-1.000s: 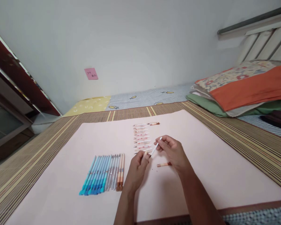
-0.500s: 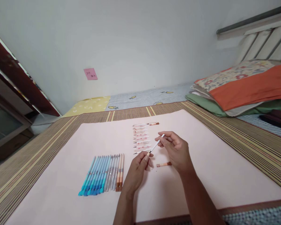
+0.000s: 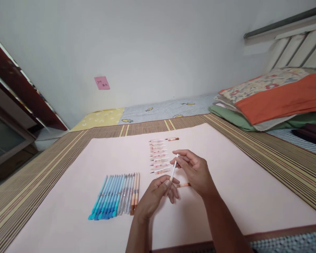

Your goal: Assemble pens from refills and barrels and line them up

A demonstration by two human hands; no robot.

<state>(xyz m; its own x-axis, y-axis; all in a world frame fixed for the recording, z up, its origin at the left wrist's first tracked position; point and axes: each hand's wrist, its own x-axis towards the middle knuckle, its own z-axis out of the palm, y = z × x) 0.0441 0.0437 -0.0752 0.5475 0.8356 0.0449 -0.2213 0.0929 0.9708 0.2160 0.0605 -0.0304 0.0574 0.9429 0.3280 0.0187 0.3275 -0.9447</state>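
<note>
A slim white pen refill slants between my two hands above the pale pink sheet. My right hand pinches its upper end between thumb and fingers. In my left hand a peach pen barrel is pinched, mostly hidden by the fingers. The refill's lower end is at the mouth of this barrel, its dark tip out of sight. Behind my left fingertips lies a peach-and-brown pen part, partly covered by the hands. Farther off, several white refills and pink-patterned pieces lie in a column.
Left of my hands is a row of blue pens, clear pens and peach pens. A peach-brown piece lies at the far end. The pink sheet covers a striped mat. Folded bedding sits right.
The refill has become steeper and its dark tip is now hidden at the barrel. My left hand has shifted slightly right and nearer me; my right hand has moved slightly left.
</note>
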